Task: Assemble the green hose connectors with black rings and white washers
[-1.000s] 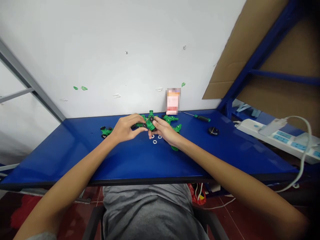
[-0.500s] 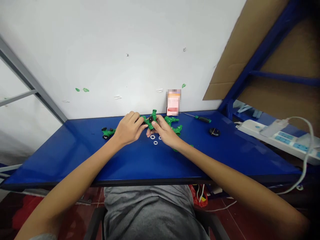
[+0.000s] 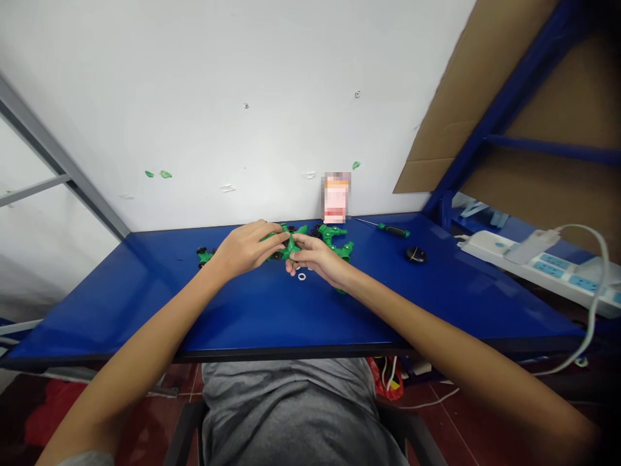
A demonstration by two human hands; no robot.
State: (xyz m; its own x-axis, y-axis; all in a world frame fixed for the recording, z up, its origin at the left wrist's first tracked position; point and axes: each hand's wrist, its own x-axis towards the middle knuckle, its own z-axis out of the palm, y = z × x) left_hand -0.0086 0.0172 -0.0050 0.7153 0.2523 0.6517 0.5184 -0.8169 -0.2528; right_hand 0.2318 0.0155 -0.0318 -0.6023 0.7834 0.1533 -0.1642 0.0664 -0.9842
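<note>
Between my hands is a green plastic Y-shaped hose splitter (image 3: 292, 246) with dark fittings, lifted over the blue table. My right hand (image 3: 323, 257) grips it from the right, thumb on the near side. From the left, the fingers of my left hand (image 3: 248, 248) close on its other end and partly cover it. White rings, one of them this hexagonal ring (image 3: 301, 276), lie on the table just below; my right hand hides others. More green splitters rest close by: one group (image 3: 334, 233) beyond my right hand, another splitter (image 3: 205, 256) left of my left wrist.
A screwdriver (image 3: 394, 230) with a green and black handle lies at the back right. In front of it is a black coil (image 3: 416, 254). A blurred pink card (image 3: 336, 200) leans on the wall. A white power strip (image 3: 538, 259) stands beyond the right table edge.
The held splitter has turned and tipped: its upright arm now leans to the right and lower. Both hands have shifted their grip slightly but stay on it.
</note>
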